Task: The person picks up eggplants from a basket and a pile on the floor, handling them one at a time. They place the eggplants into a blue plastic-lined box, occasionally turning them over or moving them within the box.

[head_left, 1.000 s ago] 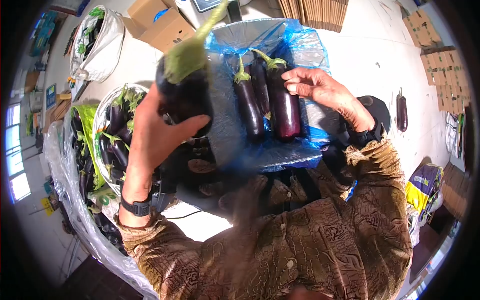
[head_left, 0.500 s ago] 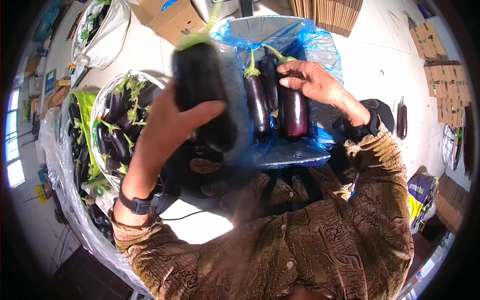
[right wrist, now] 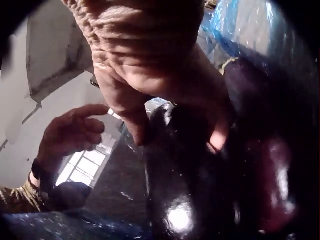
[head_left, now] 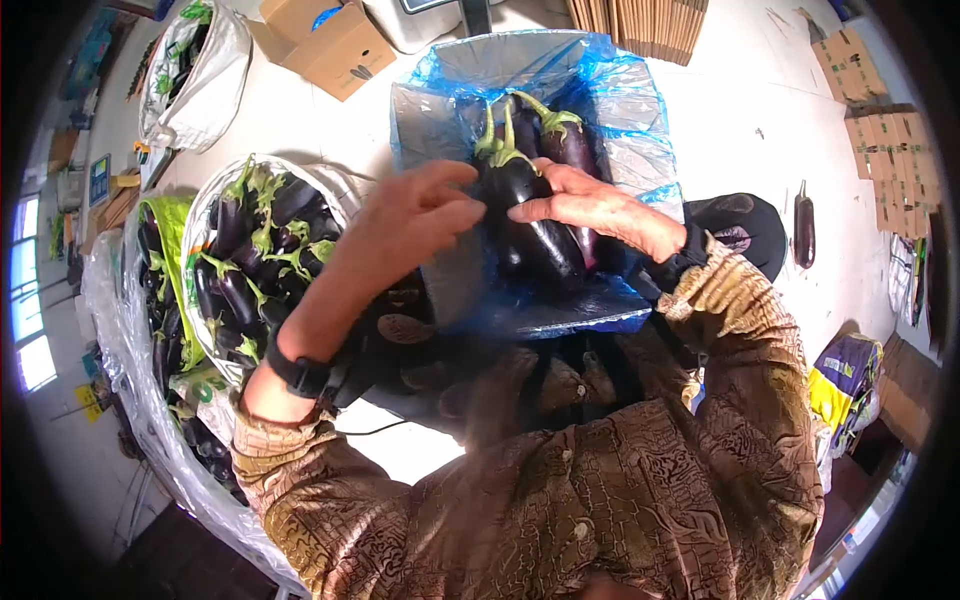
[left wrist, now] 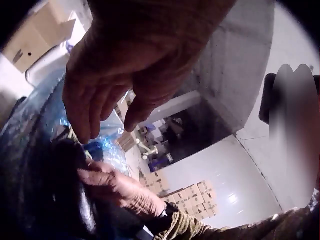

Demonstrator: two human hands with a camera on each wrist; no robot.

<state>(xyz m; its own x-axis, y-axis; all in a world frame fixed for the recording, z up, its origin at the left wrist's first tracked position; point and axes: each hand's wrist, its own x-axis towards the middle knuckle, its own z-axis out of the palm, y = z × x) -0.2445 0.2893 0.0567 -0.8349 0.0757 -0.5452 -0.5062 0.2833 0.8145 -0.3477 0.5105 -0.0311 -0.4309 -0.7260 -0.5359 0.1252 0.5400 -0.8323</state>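
My right hand (head_left: pixel 605 210) holds a dark purple eggplant (head_left: pixel 535 240) by its upper part, inside a box lined with blue plastic (head_left: pixel 635 145). In the right wrist view the thumb and a finger lie on either side of this eggplant (right wrist: pixel 172 187). Another eggplant (head_left: pixel 572 145) lies beside it to the right, partly covered by the hand. Green stems stand up at the far end of the box. My left hand (head_left: pixel 410 220) hovers at the left of the held eggplant, its fingers loosely bent around nothing; the left wrist view shows its palm bare.
On the left stands a white sack (head_left: pixel 345 190) full of eggplants, with a clear plastic bag (head_left: pixel 140 400) of more beyond it. A lone eggplant (head_left: pixel 804 230) lies on the floor at right. Behind are an open carton (head_left: pixel 345 60) and stacked cardboard (head_left: pixel 660 25).
The eggplant from my left hand has come down into the box, and the left hand has let go of it. My right hand has shifted from the right-hand eggplant onto this one.
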